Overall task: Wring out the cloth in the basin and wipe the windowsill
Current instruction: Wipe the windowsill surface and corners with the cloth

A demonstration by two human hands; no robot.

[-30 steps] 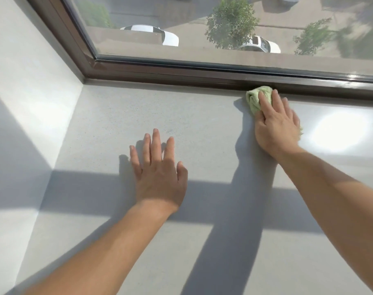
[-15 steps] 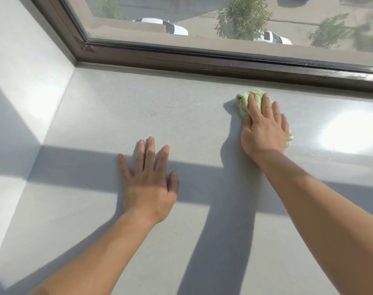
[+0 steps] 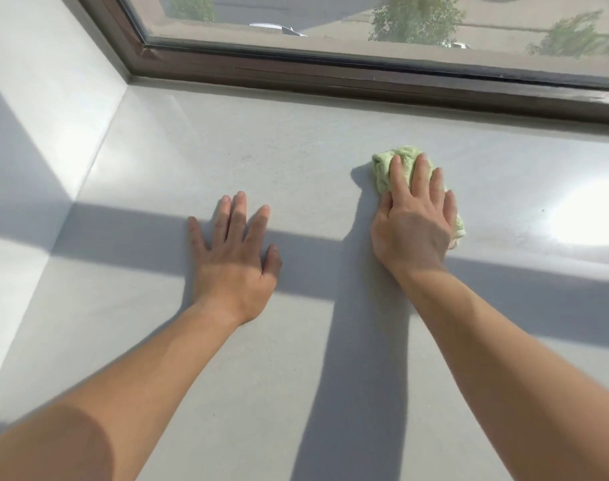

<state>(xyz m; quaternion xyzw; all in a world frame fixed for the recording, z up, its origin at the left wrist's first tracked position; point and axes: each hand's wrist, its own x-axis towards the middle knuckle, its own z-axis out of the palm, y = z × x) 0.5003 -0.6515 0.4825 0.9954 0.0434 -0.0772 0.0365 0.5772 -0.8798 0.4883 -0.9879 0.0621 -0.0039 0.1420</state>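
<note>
- Wiping looks under way on the windowsill (image 3: 198, 140); much of it probably remains, and with no basin in view, wringing seems done.
- Left hand (image 3: 233, 258) lies flat on the sill, fingers spread.
- Right hand (image 3: 414, 220) presses straight fingers onto the bunched green cloth (image 3: 382, 168) mid-sill.

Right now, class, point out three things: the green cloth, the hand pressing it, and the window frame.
green cloth (image 3: 382, 171), head view, bunched far-left part.
right hand (image 3: 412, 223), head view, back of the hand.
window frame (image 3: 330, 76), head view, brown bottom rail.
</note>
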